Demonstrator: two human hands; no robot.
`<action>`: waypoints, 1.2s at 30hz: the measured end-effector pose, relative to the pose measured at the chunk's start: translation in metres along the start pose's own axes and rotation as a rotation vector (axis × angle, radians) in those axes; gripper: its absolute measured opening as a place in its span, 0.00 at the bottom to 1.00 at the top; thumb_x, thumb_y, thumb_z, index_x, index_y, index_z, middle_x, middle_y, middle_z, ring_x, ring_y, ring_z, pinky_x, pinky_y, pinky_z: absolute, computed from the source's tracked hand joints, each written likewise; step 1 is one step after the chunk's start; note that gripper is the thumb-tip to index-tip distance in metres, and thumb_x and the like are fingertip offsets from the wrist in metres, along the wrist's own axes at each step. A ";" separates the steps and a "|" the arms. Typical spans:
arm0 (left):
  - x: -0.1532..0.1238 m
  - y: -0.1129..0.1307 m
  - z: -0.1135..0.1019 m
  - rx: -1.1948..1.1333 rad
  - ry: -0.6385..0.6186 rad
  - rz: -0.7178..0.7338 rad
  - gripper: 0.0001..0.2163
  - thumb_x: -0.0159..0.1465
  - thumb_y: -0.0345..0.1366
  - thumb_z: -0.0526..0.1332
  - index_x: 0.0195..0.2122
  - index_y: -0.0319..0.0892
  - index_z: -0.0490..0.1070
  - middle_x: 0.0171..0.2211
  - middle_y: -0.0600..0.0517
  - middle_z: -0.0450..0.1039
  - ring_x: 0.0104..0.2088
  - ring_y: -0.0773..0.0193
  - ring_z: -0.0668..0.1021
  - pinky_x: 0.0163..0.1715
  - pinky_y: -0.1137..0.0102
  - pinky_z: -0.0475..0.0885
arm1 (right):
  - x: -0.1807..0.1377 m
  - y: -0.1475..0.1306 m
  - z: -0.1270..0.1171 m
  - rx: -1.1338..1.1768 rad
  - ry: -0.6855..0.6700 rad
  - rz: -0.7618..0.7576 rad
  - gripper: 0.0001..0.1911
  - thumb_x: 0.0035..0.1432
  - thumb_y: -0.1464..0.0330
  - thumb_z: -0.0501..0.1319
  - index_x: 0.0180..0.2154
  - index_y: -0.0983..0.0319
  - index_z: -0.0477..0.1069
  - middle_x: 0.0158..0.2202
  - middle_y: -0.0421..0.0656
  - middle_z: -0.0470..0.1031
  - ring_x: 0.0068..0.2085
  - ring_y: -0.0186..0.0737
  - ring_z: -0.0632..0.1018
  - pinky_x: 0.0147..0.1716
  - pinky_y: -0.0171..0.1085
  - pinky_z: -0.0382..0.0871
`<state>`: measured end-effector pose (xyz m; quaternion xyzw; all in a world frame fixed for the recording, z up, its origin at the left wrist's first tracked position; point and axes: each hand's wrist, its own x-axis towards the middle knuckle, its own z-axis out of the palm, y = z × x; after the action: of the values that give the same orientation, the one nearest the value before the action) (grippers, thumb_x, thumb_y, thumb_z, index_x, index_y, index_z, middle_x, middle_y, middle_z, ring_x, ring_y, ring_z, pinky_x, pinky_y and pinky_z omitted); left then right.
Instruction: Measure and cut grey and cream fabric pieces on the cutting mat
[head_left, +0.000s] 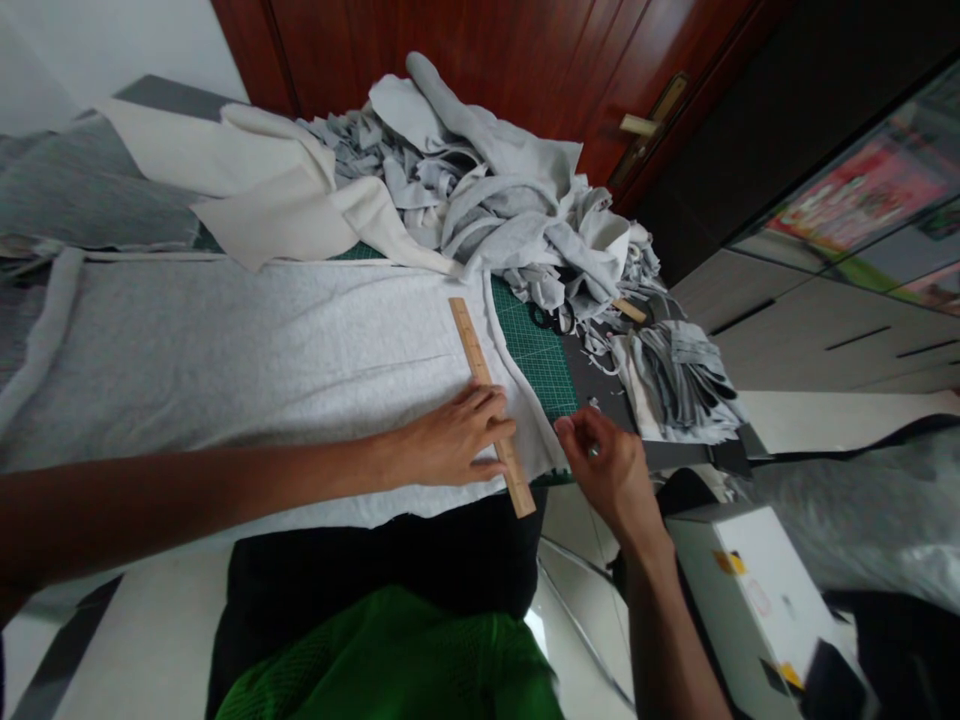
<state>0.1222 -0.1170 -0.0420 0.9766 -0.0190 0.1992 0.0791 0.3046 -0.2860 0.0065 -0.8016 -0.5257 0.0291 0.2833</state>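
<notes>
A light grey knit fabric piece [300,350] lies spread in front of me, its right edge slightly curled. Across it, near that edge, a wooden ruler [470,340] lies at a slant, its near end reaching past the cloth. My left hand [457,435] holds the ruler down, with thumb and fingers over its lower half. My right hand [604,465] is closed in a pinch beside the fabric's near right corner. A small shiny bit shows among its fingers, but I cannot make out what it is. Under the cloth, a green cutting mat [536,350] shows.
A heap of grey fabric scraps [510,190] rises at the back, with cream cloth pieces [277,220] to its left. Black-handled scissors [553,318] lie by the mat. Folded grey cloth [679,380] sits at the table's right end. A white box [750,590] stands below right.
</notes>
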 end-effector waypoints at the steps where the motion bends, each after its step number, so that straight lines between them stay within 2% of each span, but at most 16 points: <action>1: 0.000 0.000 -0.001 -0.016 -0.008 -0.002 0.19 0.69 0.49 0.69 0.51 0.38 0.76 0.55 0.38 0.71 0.62 0.41 0.72 0.66 0.48 0.68 | 0.015 0.009 0.001 0.018 0.047 0.008 0.16 0.72 0.57 0.58 0.34 0.59 0.73 0.25 0.39 0.76 0.25 0.37 0.74 0.29 0.36 0.60; 6: 0.002 -0.007 -0.011 -0.065 -0.046 0.034 0.15 0.70 0.45 0.68 0.50 0.39 0.77 0.52 0.39 0.72 0.60 0.43 0.72 0.65 0.50 0.69 | 0.072 0.053 0.023 0.019 0.109 0.063 0.18 0.72 0.55 0.57 0.39 0.62 0.76 0.29 0.46 0.80 0.30 0.43 0.78 0.32 0.38 0.65; 8: 0.004 -0.012 -0.014 -0.080 -0.050 0.052 0.14 0.70 0.43 0.69 0.51 0.40 0.77 0.51 0.41 0.72 0.58 0.46 0.73 0.63 0.52 0.70 | 0.077 0.060 0.035 -0.013 0.163 0.073 0.21 0.73 0.55 0.56 0.50 0.65 0.76 0.29 0.45 0.79 0.30 0.46 0.79 0.33 0.40 0.67; 10: 0.006 -0.019 -0.017 -0.107 -0.063 0.068 0.13 0.69 0.42 0.70 0.50 0.41 0.77 0.49 0.43 0.72 0.55 0.48 0.74 0.60 0.55 0.71 | 0.073 0.063 0.044 -0.034 0.227 0.066 0.25 0.75 0.56 0.54 0.59 0.69 0.70 0.27 0.42 0.76 0.29 0.47 0.78 0.34 0.41 0.68; 13: 0.008 -0.029 -0.015 -0.190 -0.064 0.091 0.13 0.69 0.41 0.71 0.50 0.41 0.78 0.48 0.43 0.71 0.52 0.51 0.75 0.57 0.57 0.73 | 0.062 0.065 0.049 -0.019 0.273 0.010 0.26 0.76 0.58 0.52 0.64 0.71 0.65 0.30 0.42 0.75 0.31 0.46 0.77 0.37 0.43 0.71; 15: 0.008 -0.034 -0.011 -0.272 -0.031 0.099 0.13 0.69 0.40 0.70 0.51 0.40 0.77 0.50 0.42 0.71 0.52 0.52 0.75 0.57 0.58 0.74 | 0.059 0.068 0.047 0.004 0.297 -0.028 0.24 0.75 0.59 0.53 0.62 0.69 0.68 0.33 0.44 0.75 0.33 0.45 0.77 0.39 0.43 0.73; 18: 0.005 -0.034 -0.006 -0.344 0.034 0.087 0.13 0.69 0.38 0.69 0.51 0.39 0.76 0.51 0.41 0.70 0.54 0.52 0.74 0.59 0.56 0.74 | 0.065 0.074 0.039 -0.009 0.299 -0.071 0.16 0.72 0.61 0.55 0.49 0.64 0.75 0.38 0.48 0.77 0.38 0.46 0.77 0.43 0.44 0.74; 20: 0.004 -0.032 -0.006 -0.351 0.059 0.084 0.11 0.69 0.37 0.69 0.50 0.39 0.76 0.50 0.42 0.70 0.54 0.52 0.74 0.60 0.55 0.73 | 0.078 0.076 0.035 -0.034 0.280 -0.097 0.13 0.70 0.65 0.55 0.42 0.62 0.77 0.40 0.50 0.79 0.40 0.46 0.78 0.45 0.44 0.75; 25: 0.002 -0.029 -0.007 -0.335 0.082 0.095 0.14 0.68 0.36 0.70 0.51 0.37 0.75 0.51 0.41 0.69 0.55 0.52 0.73 0.60 0.57 0.74 | 0.142 0.057 0.036 -0.109 0.222 -0.106 0.15 0.68 0.72 0.53 0.44 0.64 0.79 0.44 0.53 0.82 0.45 0.47 0.81 0.50 0.44 0.75; 29: 0.001 -0.029 -0.007 -0.291 0.075 0.081 0.17 0.68 0.39 0.69 0.53 0.38 0.73 0.53 0.40 0.69 0.57 0.50 0.72 0.62 0.54 0.73 | 0.191 0.032 0.050 -0.235 0.125 0.007 0.16 0.67 0.74 0.55 0.47 0.72 0.80 0.45 0.63 0.83 0.48 0.54 0.82 0.52 0.47 0.73; 32: -0.001 -0.027 -0.006 -0.216 0.065 0.010 0.21 0.68 0.44 0.68 0.57 0.37 0.72 0.57 0.37 0.68 0.61 0.45 0.69 0.64 0.48 0.71 | 0.207 0.021 0.060 -0.342 0.055 0.118 0.17 0.65 0.78 0.56 0.48 0.81 0.79 0.47 0.73 0.81 0.51 0.62 0.81 0.53 0.52 0.71; 36: -0.003 -0.026 -0.003 -0.142 0.067 -0.081 0.30 0.69 0.53 0.66 0.62 0.34 0.68 0.60 0.33 0.65 0.65 0.38 0.66 0.64 0.41 0.69 | 0.213 0.013 0.062 -0.429 -0.034 0.169 0.19 0.68 0.80 0.55 0.53 0.83 0.77 0.53 0.76 0.79 0.57 0.64 0.80 0.57 0.52 0.70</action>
<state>0.1205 -0.0904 -0.0444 0.9613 0.0091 0.2264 0.1569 0.3894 -0.0807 0.0018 -0.8841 -0.4553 -0.0462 0.0943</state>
